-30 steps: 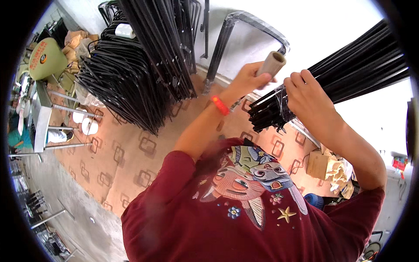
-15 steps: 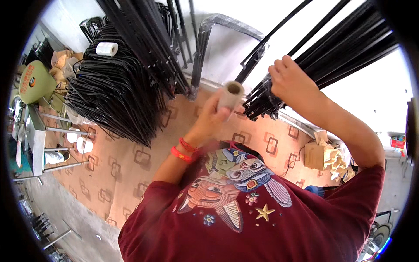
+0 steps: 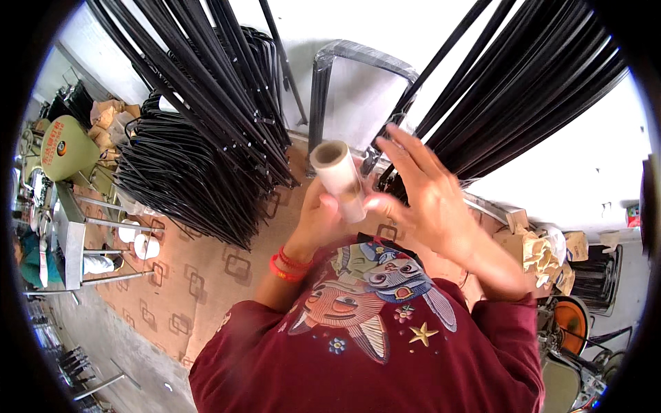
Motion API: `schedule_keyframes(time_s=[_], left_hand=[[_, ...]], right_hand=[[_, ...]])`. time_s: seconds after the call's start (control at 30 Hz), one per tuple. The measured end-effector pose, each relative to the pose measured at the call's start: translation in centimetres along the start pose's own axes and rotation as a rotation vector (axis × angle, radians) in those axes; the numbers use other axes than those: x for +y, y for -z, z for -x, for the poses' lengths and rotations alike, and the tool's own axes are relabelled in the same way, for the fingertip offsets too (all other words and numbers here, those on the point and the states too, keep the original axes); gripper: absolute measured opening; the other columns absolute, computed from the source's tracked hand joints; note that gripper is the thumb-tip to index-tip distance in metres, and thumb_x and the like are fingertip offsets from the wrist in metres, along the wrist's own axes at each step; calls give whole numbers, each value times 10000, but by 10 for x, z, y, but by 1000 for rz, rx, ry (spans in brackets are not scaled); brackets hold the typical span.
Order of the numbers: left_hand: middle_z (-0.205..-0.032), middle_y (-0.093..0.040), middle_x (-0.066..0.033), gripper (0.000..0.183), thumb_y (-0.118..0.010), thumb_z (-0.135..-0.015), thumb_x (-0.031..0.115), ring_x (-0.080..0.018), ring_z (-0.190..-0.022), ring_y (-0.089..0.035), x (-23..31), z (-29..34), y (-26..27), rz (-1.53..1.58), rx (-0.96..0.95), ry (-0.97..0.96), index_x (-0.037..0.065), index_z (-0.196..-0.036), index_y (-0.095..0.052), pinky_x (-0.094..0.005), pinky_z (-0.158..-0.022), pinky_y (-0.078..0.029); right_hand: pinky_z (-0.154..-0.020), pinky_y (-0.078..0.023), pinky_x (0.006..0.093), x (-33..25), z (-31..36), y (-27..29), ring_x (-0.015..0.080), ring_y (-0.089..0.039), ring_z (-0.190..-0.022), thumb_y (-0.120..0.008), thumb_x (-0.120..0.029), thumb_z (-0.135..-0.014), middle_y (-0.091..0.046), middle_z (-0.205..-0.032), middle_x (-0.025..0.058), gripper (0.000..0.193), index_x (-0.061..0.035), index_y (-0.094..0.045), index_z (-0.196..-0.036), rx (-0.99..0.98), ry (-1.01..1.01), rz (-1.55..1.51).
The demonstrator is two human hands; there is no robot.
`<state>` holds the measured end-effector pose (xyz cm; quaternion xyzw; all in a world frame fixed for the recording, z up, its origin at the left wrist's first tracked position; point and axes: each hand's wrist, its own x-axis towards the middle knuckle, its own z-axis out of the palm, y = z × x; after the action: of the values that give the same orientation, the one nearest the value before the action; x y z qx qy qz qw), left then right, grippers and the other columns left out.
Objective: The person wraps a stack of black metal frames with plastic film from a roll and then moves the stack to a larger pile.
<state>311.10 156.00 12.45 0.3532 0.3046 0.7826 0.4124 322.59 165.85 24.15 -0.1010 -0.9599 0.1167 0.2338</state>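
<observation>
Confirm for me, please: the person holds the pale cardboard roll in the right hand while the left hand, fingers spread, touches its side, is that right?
Not quite: the hands are swapped. The head view shows the left hand, the one with red bands at the wrist, holding the pale cardboard roll, while the right hand, fingers spread, touches its side.

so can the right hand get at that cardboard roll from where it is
Probably yes: the right hand is open right beside the cardboard roll, its thumb seemingly already at the lower end, with nothing between them. The left hand holds the roll from behind.
</observation>
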Motion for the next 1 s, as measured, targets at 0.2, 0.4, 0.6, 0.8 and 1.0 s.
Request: schedule_keyframes(time_s=[0.2, 0.4, 0.6, 0.8, 1.0], left_hand=[[-1046, -534, -84, 736, -677, -677, 505, -165, -940, -556, 0, 17, -13, 55, 12, 119, 2, -1143, -410, -307, -794, -468], [-902, -562, -110, 569, -673, -689, 205, -176, -780, -575, 17, 35, -18, 299, 143, 406, -6, -1147, -409, -283, -664, -488], [-877, -547, -131, 465, -575, -752, 263, -203, -712, -564, 20, 37, -22, 345, -21, 378, -10, -1097, -426, -334, -633, -493], [-984, -540, -203, 491, -424, -765, 238, -272, -712, -580, 29, 26, -20, 385, 98, 527, 51, -1216, -372, -362, -618, -493], [-1205, -412, -237, 636, -399, -752, 176, -436, -1004, -516, 31, 25, -14, 552, -106, 530, 233, -1358, -212, -495, -743, -499]], right_hand=[[-588, -443, 279, -9, 30, -38, 210, -558, -692, -640, 13, -720, -554, -781, 118, 121, 16, -530, -772, 200, -166, -569], [-516, -428, 220, -12, 60, -22, 76, -539, -583, -555, 19, -801, -565, -640, 61, 55, 14, -507, -775, 53, -593, -1023], [-563, -441, 203, -15, 74, -11, 63, -533, -633, -526, 0, -839, -556, -690, 39, 40, 2, -497, -812, 63, -565, -1062], [-505, -420, 186, -6, 86, -3, 58, -517, -571, -519, -2, -848, -540, -650, 30, 28, 4, -493, -837, 257, -631, -1205], [-516, -417, 174, -3, 86, 21, 57, -511, -560, -493, 7, -858, -554, -669, 27, 184, 7, -526, -1039, 353, -638, -1311]])
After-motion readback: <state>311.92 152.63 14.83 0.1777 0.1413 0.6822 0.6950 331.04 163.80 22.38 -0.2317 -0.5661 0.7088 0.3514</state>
